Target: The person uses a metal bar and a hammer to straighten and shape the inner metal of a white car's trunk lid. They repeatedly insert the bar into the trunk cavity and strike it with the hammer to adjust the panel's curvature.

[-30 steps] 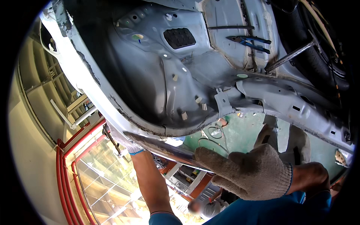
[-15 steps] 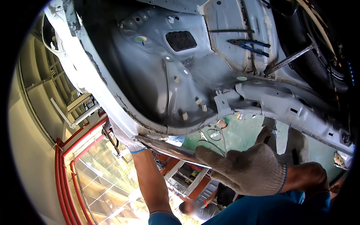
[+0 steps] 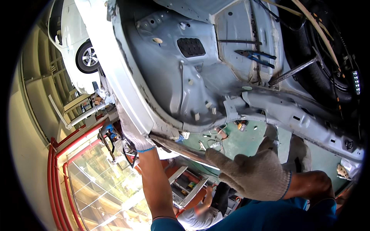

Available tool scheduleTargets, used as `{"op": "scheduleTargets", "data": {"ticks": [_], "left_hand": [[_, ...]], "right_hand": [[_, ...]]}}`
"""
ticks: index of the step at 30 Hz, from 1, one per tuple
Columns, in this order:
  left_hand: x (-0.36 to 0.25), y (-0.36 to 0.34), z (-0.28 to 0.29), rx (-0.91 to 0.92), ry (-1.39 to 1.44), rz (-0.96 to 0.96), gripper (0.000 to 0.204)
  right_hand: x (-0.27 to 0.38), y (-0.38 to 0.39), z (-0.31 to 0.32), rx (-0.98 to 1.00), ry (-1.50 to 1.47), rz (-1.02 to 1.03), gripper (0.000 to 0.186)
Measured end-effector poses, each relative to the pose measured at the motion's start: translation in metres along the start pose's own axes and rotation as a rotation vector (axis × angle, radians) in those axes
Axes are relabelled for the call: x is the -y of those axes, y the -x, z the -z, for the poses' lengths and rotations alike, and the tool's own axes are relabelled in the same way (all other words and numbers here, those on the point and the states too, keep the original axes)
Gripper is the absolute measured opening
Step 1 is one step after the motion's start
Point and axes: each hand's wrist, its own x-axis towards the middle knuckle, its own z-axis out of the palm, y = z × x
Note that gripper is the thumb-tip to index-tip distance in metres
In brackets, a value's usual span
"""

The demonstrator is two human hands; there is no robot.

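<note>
A grey car body shell [image 3: 169, 77] with a white outer panel [image 3: 111, 50] fills the upper part of the view. My left hand [image 3: 133, 133], in a pale knitted glove, reaches up against the outer side of the white panel at its lower corner; its fingers are hidden there. From that corner a long narrow metal strip [image 3: 177, 147] slants down to the right. My right hand [image 3: 258, 173], in a brownish knitted glove, has the strip's right part between its forefinger and the fingers or thumb below. Blue-handled pliers [image 3: 256, 57] lie in the shell, away from both hands.
A dark tyre [image 3: 308, 65] and a metal bar [image 3: 295, 70] are at the upper right. Cables and small items lie on the green floor [image 3: 250, 136]. A person [image 3: 202, 211] works by a tool trolley [image 3: 189, 184] below. Left are a white car [image 3: 69, 34] and red pipes [image 3: 54, 181].
The view has shifted, so the shell sits further right and more of the white car shows at left. Both hands keep their places on the metalwork. The person below has moved.
</note>
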Motion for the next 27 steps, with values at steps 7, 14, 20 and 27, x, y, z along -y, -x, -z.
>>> {"op": "scheduleTargets", "data": {"ticks": [7,14,20,27], "left_hand": [[0.001,-0.008,-0.022,-0.198,0.096,0.05,0.054],[-0.017,0.0,-0.053,-0.12,0.248,0.104,0.048],[-0.013,-0.02,-0.036,0.156,-0.021,0.008,0.06],[-0.016,-0.009,-0.062,0.064,0.019,-0.031,0.059]], "right_hand": [[0.01,0.0,-0.005,0.119,0.016,-0.079,0.083],[0.013,0.002,0.024,0.064,-0.004,-0.022,0.075],[0.008,0.002,0.0,0.102,0.046,-0.029,0.07],[0.002,0.001,0.019,0.195,-0.075,-0.112,0.065]]}}
